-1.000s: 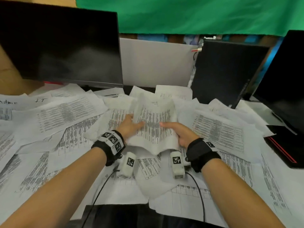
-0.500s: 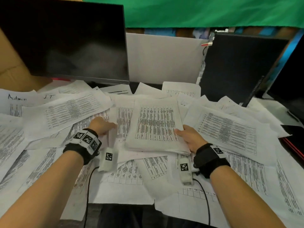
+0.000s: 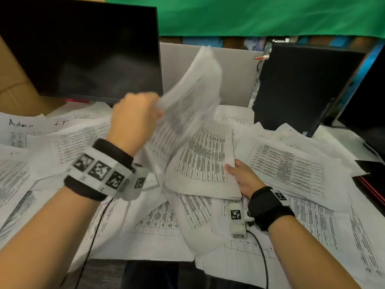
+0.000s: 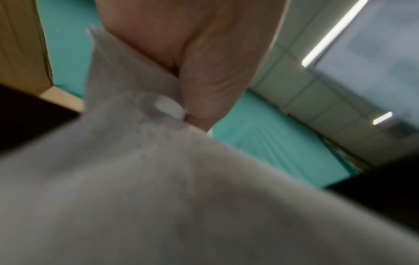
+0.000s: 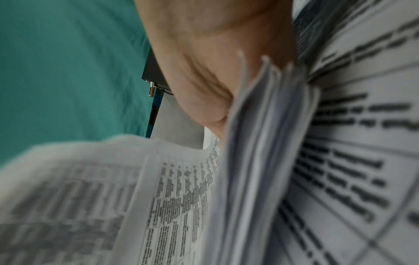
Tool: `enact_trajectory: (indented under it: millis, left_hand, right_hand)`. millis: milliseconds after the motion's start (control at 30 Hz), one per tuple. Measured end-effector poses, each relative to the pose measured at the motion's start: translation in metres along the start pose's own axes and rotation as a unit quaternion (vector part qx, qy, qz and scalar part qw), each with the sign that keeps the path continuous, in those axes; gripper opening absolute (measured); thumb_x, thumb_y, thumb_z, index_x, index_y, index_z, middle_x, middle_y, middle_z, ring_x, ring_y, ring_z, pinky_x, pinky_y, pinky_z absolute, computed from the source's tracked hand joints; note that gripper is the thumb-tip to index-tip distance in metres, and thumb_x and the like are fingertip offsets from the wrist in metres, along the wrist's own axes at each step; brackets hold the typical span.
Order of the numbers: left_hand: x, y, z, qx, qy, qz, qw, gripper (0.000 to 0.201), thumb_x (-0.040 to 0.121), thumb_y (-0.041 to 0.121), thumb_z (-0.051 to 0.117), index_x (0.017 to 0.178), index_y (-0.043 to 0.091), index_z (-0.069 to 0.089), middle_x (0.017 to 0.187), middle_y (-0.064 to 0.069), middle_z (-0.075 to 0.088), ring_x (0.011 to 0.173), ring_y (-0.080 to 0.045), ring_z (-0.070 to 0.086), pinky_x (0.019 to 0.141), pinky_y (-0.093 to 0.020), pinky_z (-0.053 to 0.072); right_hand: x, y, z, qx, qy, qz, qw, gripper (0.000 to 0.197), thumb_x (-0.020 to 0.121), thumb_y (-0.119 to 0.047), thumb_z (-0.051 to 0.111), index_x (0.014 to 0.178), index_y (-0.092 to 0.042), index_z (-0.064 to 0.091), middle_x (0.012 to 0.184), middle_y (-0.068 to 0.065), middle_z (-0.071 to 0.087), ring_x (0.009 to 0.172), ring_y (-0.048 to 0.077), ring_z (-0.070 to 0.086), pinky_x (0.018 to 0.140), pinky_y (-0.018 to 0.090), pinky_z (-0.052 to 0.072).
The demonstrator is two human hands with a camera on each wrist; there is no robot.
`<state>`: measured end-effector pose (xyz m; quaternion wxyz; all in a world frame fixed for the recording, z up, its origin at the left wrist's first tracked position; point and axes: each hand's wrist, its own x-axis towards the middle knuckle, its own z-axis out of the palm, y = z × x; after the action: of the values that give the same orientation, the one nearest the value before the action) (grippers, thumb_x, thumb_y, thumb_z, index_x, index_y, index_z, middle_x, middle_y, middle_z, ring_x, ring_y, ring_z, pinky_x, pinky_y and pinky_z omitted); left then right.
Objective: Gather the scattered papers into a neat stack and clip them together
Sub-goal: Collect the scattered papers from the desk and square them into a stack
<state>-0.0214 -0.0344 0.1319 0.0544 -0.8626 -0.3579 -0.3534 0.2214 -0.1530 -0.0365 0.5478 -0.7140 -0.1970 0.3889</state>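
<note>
Left fingers: I see them [image 4: 208, 86] curled and pinching the corner of a loose sheet [image 3: 187, 105], which is raised off the desk and blurred.
Left hand: my left hand [image 3: 133, 122] is lifted above the papers, in front of the dark monitor [image 3: 83, 49].
Right fingers: the thumb [image 5: 204, 86] presses on the edge of a small stack of sheets [image 3: 204, 163]; the other fingers are hidden under the paper.
Right hand: my right hand [image 3: 243, 178] grips the stack at its right edge, low over the desk.
Stack: it is tilted, its far end under the lifted sheet; several page edges show in the right wrist view.
Scattered papers: printed sheets [image 3: 291, 167] cover the desk on both sides, overlapping at many angles.
Surroundings: a black computer tower [image 3: 302, 88] stands behind on the right, under a green cloth [image 3: 270, 15].
</note>
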Motion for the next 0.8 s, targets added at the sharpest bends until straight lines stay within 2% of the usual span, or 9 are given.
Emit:
enact_trajectory:
  millis: [100,200,233,300,400,533,633,700,800]
  left_hand:
    - [0.022,-0.005,-0.04,-0.074,0.114,-0.013,0.991,0.028,0.085,0.033,0.064,0.08,0.005,0.064,0.067,-0.008,0.05,0.066,-0.029,0.051,0.058,-0.034,0.035]
    - [0.034,-0.015,-0.037,-0.178,0.119,-0.075,0.974,0.052,0.08,0.046,0.068,0.055,0.006,0.046,0.052,-0.003,0.037,0.049,-0.016,0.032,0.048,-0.026,0.027]
    - [0.035,-0.017,-0.023,-0.21,0.098,-0.105,0.967,0.055,0.079,0.045,0.07,0.051,0.009,0.04,0.05,0.0,0.033,0.047,-0.013,0.027,0.047,-0.025,0.027]
    - [0.033,-0.022,0.014,-0.286,0.038,-0.187,0.939,0.041,0.08,0.035,0.073,0.059,0.006,0.052,0.059,-0.003,0.046,0.054,-0.018,0.045,0.056,-0.032,0.039]
    - [0.013,-0.024,0.07,-0.313,-0.101,-0.295,0.897,0.038,0.089,0.025,0.063,0.103,-0.01,0.061,0.099,-0.024,0.063,0.099,-0.037,0.061,0.076,-0.043,0.048]
    - [-0.015,-0.02,0.112,-0.307,-0.237,-0.33,0.861,0.035,0.094,0.024,0.057,0.111,-0.006,0.059,0.105,-0.018,0.062,0.094,-0.03,0.059,0.07,-0.033,0.049]
    - [-0.025,-0.024,0.128,-0.296,-0.278,-0.358,0.841,0.037,0.098,0.024,0.049,0.12,-0.005,0.053,0.113,-0.012,0.055,0.113,-0.035,0.054,0.093,-0.04,0.044]
    - [-0.031,-0.021,0.136,-0.286,-0.314,-0.358,0.831,0.041,0.099,0.027,0.042,0.121,-0.007,0.049,0.124,-0.021,0.056,0.115,-0.039,0.053,0.098,-0.042,0.044]
    - [-0.037,-0.006,0.142,-0.308,-0.328,-0.346,0.823,0.043,0.101,0.025,0.037,0.126,-0.009,0.047,0.127,-0.028,0.053,0.117,-0.042,0.052,0.091,-0.039,0.044]
  right_hand:
    - [-0.004,-0.002,0.001,0.002,-0.014,-0.001,1.0,0.033,0.102,-0.009,0.048,0.135,-0.005,0.051,0.128,0.014,0.063,0.114,0.031,0.062,0.1,0.047,0.049]
    - [-0.005,-0.002,0.002,-0.006,-0.02,-0.011,1.0,0.035,0.103,-0.012,0.049,0.136,-0.004,0.051,0.126,0.014,0.065,0.114,0.03,0.063,0.103,0.049,0.048]
    - [-0.005,-0.001,0.003,-0.001,-0.018,-0.015,1.0,0.036,0.102,-0.013,0.05,0.136,-0.003,0.05,0.121,0.011,0.067,0.111,0.029,0.064,0.102,0.049,0.048]
    - [-0.011,-0.003,0.003,-0.006,-0.02,-0.026,0.999,0.039,0.101,-0.016,0.054,0.137,-0.002,0.049,0.106,0.0,0.068,0.101,0.021,0.066,0.092,0.041,0.054]
    - [-0.014,-0.004,0.004,-0.03,-0.023,-0.03,0.999,0.022,0.103,-0.019,0.05,0.12,-0.007,0.056,0.108,-0.004,0.066,0.089,0.01,0.062,0.072,0.019,0.052]
    - [-0.014,-0.005,0.0,-0.006,-0.013,-0.023,1.0,0.036,0.101,-0.04,0.047,0.115,-0.012,0.066,0.115,0.01,0.071,0.104,0.023,0.066,0.098,0.038,0.05]
    - [-0.013,-0.003,0.0,0.051,-0.016,-0.017,0.998,0.055,0.096,-0.063,0.04,0.123,-0.021,0.063,0.118,0.001,0.07,0.11,0.018,0.065,0.102,0.036,0.046]
    - [-0.012,-0.004,0.003,0.037,-0.048,-0.009,0.998,0.07,0.085,-0.072,0.053,0.133,-0.021,0.057,0.13,-0.004,0.064,0.119,0.015,0.059,0.107,0.035,0.041]
    - [-0.013,-0.006,0.007,-0.04,-0.037,-0.02,0.998,0.034,0.095,-0.038,0.063,0.123,-0.022,0.052,0.12,-0.008,0.062,0.106,0.011,0.056,0.098,0.027,0.041]
